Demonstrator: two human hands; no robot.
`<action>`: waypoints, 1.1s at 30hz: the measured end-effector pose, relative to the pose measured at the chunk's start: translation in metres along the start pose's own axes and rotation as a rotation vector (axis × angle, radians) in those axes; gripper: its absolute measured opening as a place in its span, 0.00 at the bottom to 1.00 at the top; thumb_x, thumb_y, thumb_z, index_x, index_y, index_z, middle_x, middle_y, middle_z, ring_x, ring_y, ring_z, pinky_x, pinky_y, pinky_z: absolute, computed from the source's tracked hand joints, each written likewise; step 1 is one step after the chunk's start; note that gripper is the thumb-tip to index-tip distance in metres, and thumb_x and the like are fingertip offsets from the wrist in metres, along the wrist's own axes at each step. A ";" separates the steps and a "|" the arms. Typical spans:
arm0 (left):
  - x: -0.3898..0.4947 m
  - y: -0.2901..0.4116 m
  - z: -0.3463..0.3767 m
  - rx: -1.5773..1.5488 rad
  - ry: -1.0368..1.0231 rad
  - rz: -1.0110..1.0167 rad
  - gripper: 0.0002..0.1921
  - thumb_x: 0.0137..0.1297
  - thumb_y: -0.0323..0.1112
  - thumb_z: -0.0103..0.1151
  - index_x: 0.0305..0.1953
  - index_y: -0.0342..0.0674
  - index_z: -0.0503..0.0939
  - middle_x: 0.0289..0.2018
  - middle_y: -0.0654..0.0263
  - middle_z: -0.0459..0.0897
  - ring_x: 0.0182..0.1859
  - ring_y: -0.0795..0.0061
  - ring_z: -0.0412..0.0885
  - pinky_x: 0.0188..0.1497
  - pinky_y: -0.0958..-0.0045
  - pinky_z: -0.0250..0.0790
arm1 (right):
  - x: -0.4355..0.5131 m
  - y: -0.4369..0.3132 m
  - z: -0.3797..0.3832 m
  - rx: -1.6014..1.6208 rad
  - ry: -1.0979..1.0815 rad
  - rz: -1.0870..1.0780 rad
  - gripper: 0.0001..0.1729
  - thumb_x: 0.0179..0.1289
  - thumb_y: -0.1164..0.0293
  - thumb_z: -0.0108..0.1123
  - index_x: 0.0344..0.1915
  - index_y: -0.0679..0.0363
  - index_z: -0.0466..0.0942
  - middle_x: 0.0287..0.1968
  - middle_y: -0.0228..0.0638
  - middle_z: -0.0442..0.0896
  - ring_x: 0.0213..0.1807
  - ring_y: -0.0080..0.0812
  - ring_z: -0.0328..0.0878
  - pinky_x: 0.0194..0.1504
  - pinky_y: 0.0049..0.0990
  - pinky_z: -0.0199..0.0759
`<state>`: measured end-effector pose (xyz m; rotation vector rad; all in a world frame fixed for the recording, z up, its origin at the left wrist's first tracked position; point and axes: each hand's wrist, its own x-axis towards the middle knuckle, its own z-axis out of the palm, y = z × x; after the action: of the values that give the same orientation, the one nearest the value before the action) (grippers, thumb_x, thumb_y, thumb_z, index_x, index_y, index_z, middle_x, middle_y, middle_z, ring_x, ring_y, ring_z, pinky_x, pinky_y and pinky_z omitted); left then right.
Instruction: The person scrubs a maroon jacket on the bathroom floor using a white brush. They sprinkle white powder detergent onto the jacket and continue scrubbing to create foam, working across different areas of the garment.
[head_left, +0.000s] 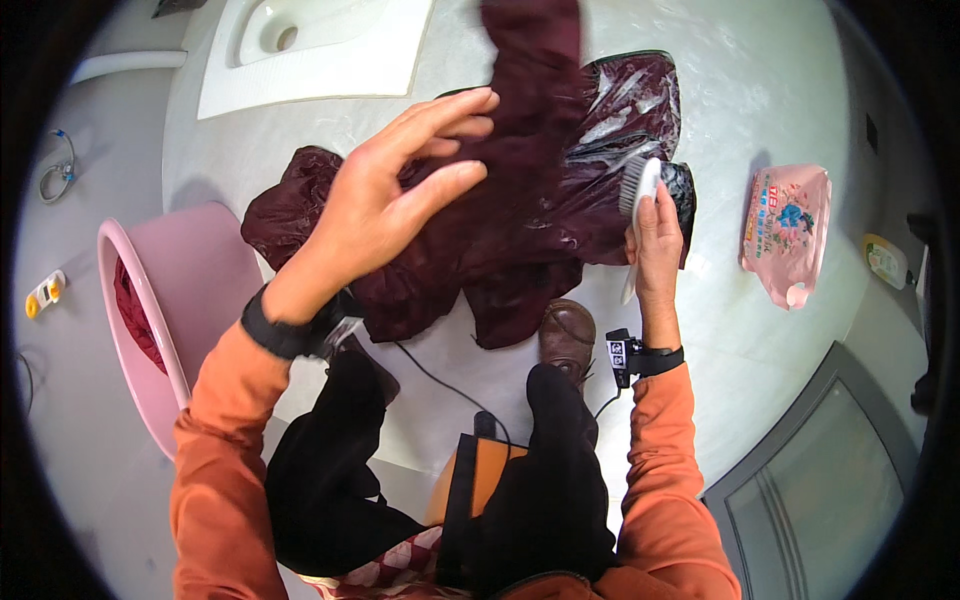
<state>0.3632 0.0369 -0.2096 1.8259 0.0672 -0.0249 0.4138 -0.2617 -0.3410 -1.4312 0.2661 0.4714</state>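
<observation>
A wet dark maroon garment (517, 217) lies spread on the pale floor, with whitish suds on its upper right part. One strip of it at the top looks blurred. My left hand (382, 187) hangs over the garment's left side, fingers apart and nothing in them. Held in my right hand (660, 232) is a white-handled scrub brush (643, 191), its grey bristles facing left, over the garment's right edge. Whether the bristles touch the cloth I cannot tell.
A pink plastic tub (217, 247) containing red cloth lies tipped at left. The white squat toilet (330, 71) is at upper left. A pink printed pouch (787, 229) and a bottle (885, 260) stand right, beyond a grey-framed door (825, 450). Cables hang from both wrist devices.
</observation>
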 end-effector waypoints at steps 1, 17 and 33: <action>0.008 -0.018 0.002 0.145 -0.008 0.023 0.21 0.65 0.30 0.58 0.60 0.37 0.72 0.57 0.57 0.74 0.53 0.72 0.78 0.54 0.75 0.70 | 0.001 -0.002 -0.006 0.061 -0.030 0.000 0.29 0.66 0.66 0.61 0.63 0.61 0.64 0.29 0.22 0.73 0.19 0.09 0.59 0.16 0.11 0.48; -0.062 -0.104 0.026 0.997 0.017 -0.188 0.22 0.53 0.46 0.65 0.47 0.40 0.79 0.52 0.63 0.75 0.55 0.59 0.70 0.50 0.62 0.65 | 0.190 -0.053 0.044 -1.252 0.152 -0.459 0.32 0.47 0.53 0.67 0.52 0.54 0.75 0.43 0.45 0.83 0.45 0.51 0.80 0.46 0.43 0.73; -0.096 -0.121 0.001 0.047 0.230 -0.393 0.14 0.54 0.20 0.48 0.43 0.31 0.75 0.37 0.64 0.81 0.42 0.76 0.77 0.50 0.76 0.67 | 0.160 -0.126 0.017 -0.748 -0.112 -0.255 0.15 0.46 0.67 0.66 0.34 0.65 0.78 0.28 0.28 0.79 0.28 0.21 0.70 0.33 0.24 0.67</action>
<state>0.2605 0.0636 -0.3219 1.8305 0.5912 -0.0936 0.6117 -0.2294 -0.2992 -2.1223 -0.2130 0.4581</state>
